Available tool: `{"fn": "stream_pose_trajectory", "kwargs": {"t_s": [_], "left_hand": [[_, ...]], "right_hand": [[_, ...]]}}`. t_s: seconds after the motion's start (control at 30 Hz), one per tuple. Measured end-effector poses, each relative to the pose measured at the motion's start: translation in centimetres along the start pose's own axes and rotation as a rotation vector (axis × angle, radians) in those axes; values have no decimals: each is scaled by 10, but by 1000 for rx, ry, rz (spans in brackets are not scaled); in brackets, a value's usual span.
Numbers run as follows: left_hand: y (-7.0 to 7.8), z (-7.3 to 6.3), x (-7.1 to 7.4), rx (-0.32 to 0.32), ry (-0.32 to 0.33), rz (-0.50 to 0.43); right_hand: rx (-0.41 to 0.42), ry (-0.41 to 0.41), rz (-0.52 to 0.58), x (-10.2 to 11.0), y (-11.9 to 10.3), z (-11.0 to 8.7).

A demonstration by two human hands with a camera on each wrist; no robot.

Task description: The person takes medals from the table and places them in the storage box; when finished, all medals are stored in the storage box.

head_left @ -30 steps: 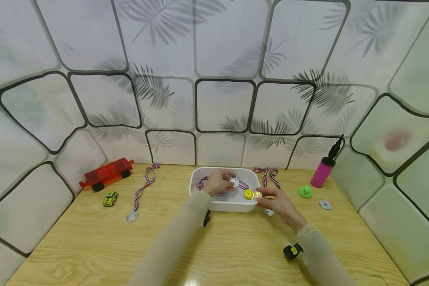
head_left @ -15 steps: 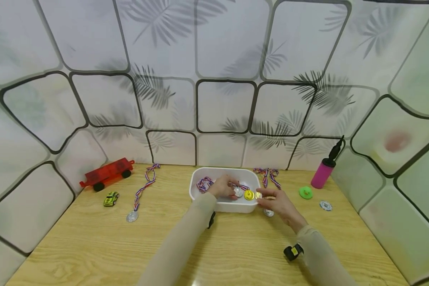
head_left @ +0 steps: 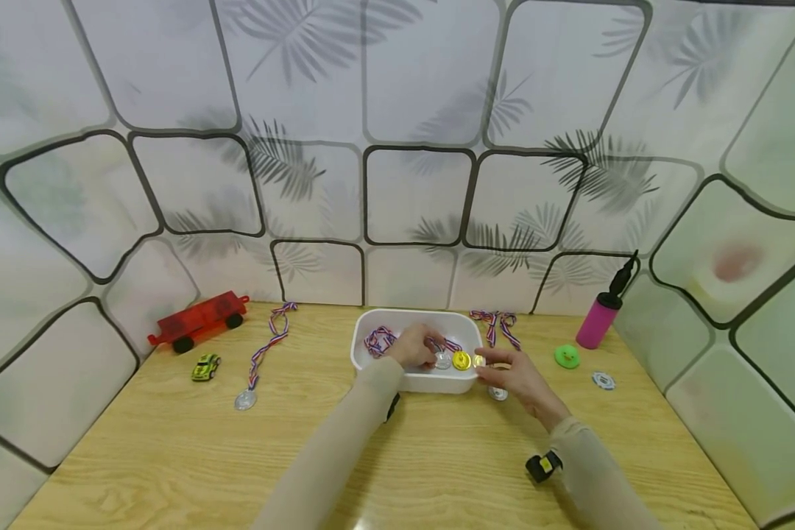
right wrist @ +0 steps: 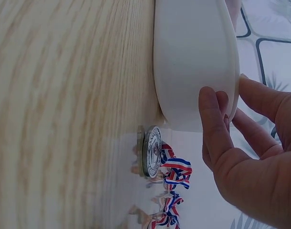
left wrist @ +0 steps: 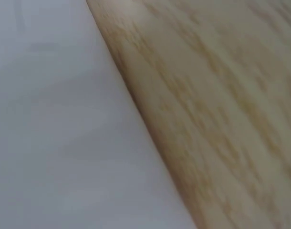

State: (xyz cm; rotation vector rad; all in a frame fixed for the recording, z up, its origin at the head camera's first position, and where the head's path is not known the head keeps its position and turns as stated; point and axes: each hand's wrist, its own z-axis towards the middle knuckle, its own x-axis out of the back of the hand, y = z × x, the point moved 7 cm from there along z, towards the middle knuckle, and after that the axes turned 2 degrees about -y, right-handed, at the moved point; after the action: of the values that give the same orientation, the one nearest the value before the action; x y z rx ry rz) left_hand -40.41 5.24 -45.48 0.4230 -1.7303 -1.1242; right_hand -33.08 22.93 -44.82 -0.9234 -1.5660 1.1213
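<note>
Where the left hand (head_left: 414,348) works: inside the white tray (head_left: 433,383), fingertips just beside a silver medal (head_left: 443,360).
Left grip: fingers bent; whether they pinch that medal, cannot tell.
Right grip: right hand (head_left: 518,378) holds the tray's right end, digits at the rim and outer wall.
Tray: on the table (head_left: 172,456), far middle; gold medal (head_left: 461,360) right of the silver one, bunched striped ribbon (head_left: 379,340) at left.
Table, left: red trailer (head_left: 199,324) at far side, toy car (head_left: 205,367), ribboned medal (head_left: 245,400).
Table, right: pink pump (head_left: 598,322) at far side, green duck (head_left: 566,356), round chip (head_left: 603,380) nearer.
</note>
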Motion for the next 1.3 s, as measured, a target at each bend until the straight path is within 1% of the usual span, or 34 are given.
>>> {"fn": "stream_pose_trajectory", "kwargs": {"t_s": [0.13, 0.3, 0.43, 0.53, 0.63, 0.77, 0.87, 1.0, 1.13, 1.3], "left_hand": [[0, -2, 2, -14, 7, -14], [-1, -3, 8, -41, 16, -57], [-4, -5, 15, -60, 8, -84], [-6, -7, 21, -58, -3, -97], [-7, -11, 28, -65, 1, -85], [-9, -19, 39, -68, 14, -84], [-9, -27, 49, -64, 46, -98], [-10, -37, 66, -81, 87, -112], [-14, -49, 80, -86, 91, -166], [-22, -64, 98, -84, 140, -185]], "right_hand": [[-10, 4, 3, 1, 2, 1], [-5, 1, 6, 0, 1, 0], [1, -1, -1, 0, 0, 1], [-1, 8, 0, 1, 0, 1], [1, 9, 0, 1, 0, 1], [-7, 10, 5, 1, 0, 0], [-7, 5, 1, 0, -1, 1], [-5, 6, -10, -1, -1, 1], [-28, 17, -3, 0, 1, 0], [-22, 13, -13, -1, 1, 1]]}}
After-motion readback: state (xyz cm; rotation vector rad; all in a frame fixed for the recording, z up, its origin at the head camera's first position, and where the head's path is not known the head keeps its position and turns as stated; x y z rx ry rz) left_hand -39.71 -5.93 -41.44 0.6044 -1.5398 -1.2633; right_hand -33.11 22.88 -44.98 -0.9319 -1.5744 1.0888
